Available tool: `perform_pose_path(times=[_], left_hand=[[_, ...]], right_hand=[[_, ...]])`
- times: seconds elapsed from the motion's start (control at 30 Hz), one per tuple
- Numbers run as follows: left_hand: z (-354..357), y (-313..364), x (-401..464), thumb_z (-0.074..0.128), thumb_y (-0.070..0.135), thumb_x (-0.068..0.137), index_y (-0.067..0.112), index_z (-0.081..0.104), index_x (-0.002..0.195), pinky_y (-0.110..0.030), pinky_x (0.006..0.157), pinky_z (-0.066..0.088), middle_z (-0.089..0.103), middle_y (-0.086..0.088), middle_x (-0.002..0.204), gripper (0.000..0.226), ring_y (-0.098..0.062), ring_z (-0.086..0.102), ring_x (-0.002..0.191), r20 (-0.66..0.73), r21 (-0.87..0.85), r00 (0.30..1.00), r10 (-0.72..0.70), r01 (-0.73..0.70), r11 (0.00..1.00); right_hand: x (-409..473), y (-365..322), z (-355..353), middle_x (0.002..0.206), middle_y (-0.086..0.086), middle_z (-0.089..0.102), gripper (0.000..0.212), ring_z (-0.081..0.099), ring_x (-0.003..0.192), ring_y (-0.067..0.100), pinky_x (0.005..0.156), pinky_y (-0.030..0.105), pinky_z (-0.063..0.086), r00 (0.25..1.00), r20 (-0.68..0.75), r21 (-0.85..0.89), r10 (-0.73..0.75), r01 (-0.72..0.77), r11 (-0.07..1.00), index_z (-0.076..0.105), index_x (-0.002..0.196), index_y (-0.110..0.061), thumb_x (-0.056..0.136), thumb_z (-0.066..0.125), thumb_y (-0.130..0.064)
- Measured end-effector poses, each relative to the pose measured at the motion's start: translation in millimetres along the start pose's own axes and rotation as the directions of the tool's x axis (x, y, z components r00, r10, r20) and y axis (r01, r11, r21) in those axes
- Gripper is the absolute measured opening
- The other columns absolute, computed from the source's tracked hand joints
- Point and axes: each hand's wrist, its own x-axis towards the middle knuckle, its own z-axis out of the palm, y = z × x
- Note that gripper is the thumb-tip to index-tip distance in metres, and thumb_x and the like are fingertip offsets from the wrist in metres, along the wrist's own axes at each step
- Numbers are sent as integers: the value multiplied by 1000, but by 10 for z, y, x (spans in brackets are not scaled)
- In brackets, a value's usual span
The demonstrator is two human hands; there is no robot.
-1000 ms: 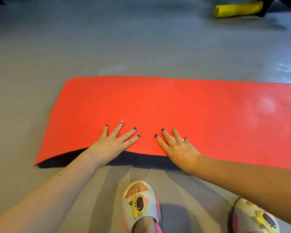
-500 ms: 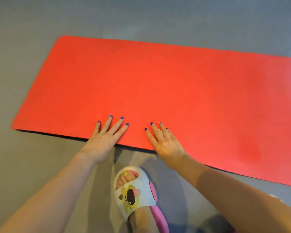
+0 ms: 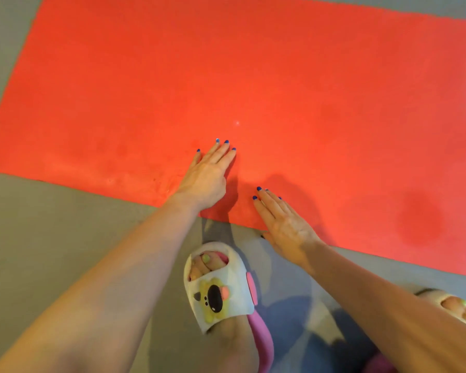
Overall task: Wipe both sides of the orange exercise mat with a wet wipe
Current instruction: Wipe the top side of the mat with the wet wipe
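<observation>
Flat on the grey floor (image 3: 51, 232) lies the orange mat (image 3: 253, 84), a long rectangle with a straight near edge and a fine, slightly grainy foam-like surface. Darker roundish patches mark it toward the right, and a mottled, paler band runs along its near edge on the left. Nothing in view shows whether those marks are damp.

Both hands hold nothing. The left hand (image 3: 207, 179) lies palm down on the mat just inside the near edge, its fingers (image 3: 221, 154) straight and close together, pointing up and to the right, blue-painted nails showing. The right hand (image 3: 285, 227) reaches across the same edge with its fingers (image 3: 267, 203) straight and together over the mat, while its heel is above the floor; a shadow under it suggests it may be slightly raised, though contact cannot be told.

Below the hands, a white slipper (image 3: 221, 286) with a cartoon print and pink trim stands on the floor, toes showing.
</observation>
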Motion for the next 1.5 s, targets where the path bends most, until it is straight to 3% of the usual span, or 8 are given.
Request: perform_pose_path(times=[0.17,0.27,0.43,0.6,0.73,1.07,1.27,1.5], left_hand=[[250,-38,258,45,10,99,15,21,161,-53,124,6,4,-3,170,66,-22,-1,157,-116,-122,989,-88,74,990],[439,-76,292,37,25,102,16,21,161,-53,124,5,5,-6,170,62,-23,0,157,-200,-77,973,-118,105,992],[638,-149,273,25,33,101,18,21,161,-52,126,8,10,-6,170,62,-23,5,157,-305,60,949,-76,99,993],[655,-166,285,28,33,100,17,24,160,-51,126,8,14,-8,169,62,-24,6,157,-304,49,949,-79,98,994],[639,-159,282,30,34,99,17,23,160,-49,125,6,14,-9,169,63,-26,8,157,-287,66,955,-74,97,993],[664,-150,256,31,31,99,12,26,160,-53,125,9,14,-13,168,63,-31,8,156,-329,105,944,-29,66,992],[668,-145,276,28,32,100,14,27,159,-51,125,6,14,-11,169,62,-27,6,157,-329,68,943,-45,71,995],[685,-153,287,26,33,102,16,24,160,-50,126,6,11,-8,169,61,-23,3,157,-341,87,937,-67,103,991]], right_hand=[[-73,63,118,154,15,31,66,32,142,28,114,45,31,990,-132,114,49,-34,993,36,146,-3,85,62,0],[-113,81,157,147,17,43,61,44,135,31,111,46,32,950,-265,179,167,-122,976,50,135,-3,78,66,9],[-216,146,105,110,11,57,33,51,81,31,67,37,40,841,-386,240,378,-304,922,68,107,-14,78,62,1],[-109,18,87,91,10,56,43,49,76,32,66,41,46,786,-281,435,551,-407,803,62,113,-7,76,62,14],[153,-194,-85,83,7,55,18,50,73,31,69,37,41,841,-279,449,464,-313,837,61,93,-8,86,47,1],[322,-396,-87,88,10,55,36,52,76,32,63,46,51,875,-254,466,413,-263,845,65,90,-10,65,61,15],[493,-507,-19,87,13,58,35,53,73,32,61,42,49,894,-332,409,301,-151,900,67,84,-5,76,33,-2],[228,-251,149,94,3,64,14,53,81,26,69,36,38,930,-359,234,76,10,972,70,92,-16,86,58,-13]])
